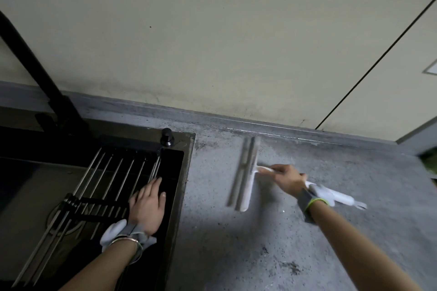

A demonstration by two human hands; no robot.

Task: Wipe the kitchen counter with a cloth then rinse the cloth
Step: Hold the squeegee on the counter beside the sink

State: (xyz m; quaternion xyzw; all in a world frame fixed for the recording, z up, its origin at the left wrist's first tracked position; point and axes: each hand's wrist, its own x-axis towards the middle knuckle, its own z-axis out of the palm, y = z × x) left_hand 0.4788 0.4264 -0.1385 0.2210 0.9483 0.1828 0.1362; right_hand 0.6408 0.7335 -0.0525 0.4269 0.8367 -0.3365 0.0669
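Note:
My right hand (287,178) grips the white handle of a squeegee (247,172) whose long blade lies on the grey speckled counter (236,243), to the right of the sink. The blade is blurred. The handle's far end (343,198) sticks out past my wrist. My left hand (147,203) rests flat, fingers straight, on the roll-up metal drying rack (99,186) that spans the black sink (182,186). A white cloth-like piece sits at each wrist. No separate wiping cloth shows.
A black faucet (35,71) rises at the back left of the sink, with a small black knob (166,137) beside it. A beige wall backs the counter. Dark stains mark the counter near its front (290,267). A green object peeks in at the far right (430,163).

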